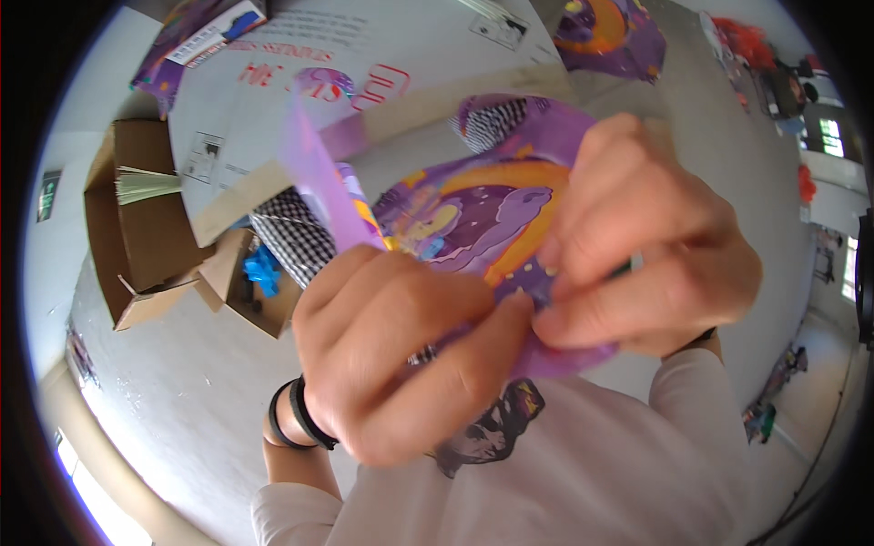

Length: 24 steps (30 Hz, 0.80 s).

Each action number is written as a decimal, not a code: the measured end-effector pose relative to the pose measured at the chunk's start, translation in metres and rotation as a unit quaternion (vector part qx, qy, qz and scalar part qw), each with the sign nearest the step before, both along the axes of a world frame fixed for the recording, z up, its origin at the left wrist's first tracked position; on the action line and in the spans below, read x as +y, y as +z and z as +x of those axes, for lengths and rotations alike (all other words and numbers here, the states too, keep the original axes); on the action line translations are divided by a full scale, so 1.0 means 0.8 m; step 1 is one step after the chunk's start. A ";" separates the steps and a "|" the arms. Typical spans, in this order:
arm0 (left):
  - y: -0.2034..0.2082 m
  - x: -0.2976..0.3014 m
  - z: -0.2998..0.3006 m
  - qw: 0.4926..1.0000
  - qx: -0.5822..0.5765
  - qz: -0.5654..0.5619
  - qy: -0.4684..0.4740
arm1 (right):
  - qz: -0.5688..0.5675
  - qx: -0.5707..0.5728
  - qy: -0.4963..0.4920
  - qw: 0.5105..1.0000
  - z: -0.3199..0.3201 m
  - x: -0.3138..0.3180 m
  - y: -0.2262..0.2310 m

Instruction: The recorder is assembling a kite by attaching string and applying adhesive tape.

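Observation:
A purple printed sheet (473, 214) with an orange crescent and a cartoon figure fills the middle of the view, close to the camera. My left hand (401, 355) grips its lower left part, fingers curled and thumb pressed on the sheet's edge. My right hand (637, 246) pinches the right side of the same sheet, its fingertips meeting my left thumb. A thin purple flap (319, 173) of the sheet stands up at the left. Black bands circle my left wrist (296, 414).
A large white carton (300, 100) with red print lies on the grey floor at the top. An open brown box (137, 218) holding stacked sheets stands at the left, with a smaller open box (250, 282) beside it. More purple printed items (610, 36) lie at the top.

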State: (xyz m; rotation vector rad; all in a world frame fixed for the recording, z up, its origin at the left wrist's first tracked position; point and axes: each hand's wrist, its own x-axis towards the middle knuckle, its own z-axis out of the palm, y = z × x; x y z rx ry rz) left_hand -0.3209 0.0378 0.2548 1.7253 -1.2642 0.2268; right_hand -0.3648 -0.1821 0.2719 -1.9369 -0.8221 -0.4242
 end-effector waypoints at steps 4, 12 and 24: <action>-0.002 0.005 -0.030 0.999 -0.040 -0.018 -0.020 | -0.017 -0.040 0.040 0.998 -0.029 -0.004 0.017; -0.018 0.016 -0.045 0.997 -0.039 -0.007 -0.063 | -0.082 0.000 -0.056 0.995 -0.092 0.008 0.026; -0.027 -0.017 0.004 0.998 -0.010 -0.059 -0.002 | 0.130 0.054 -0.018 0.990 0.027 -0.027 -0.005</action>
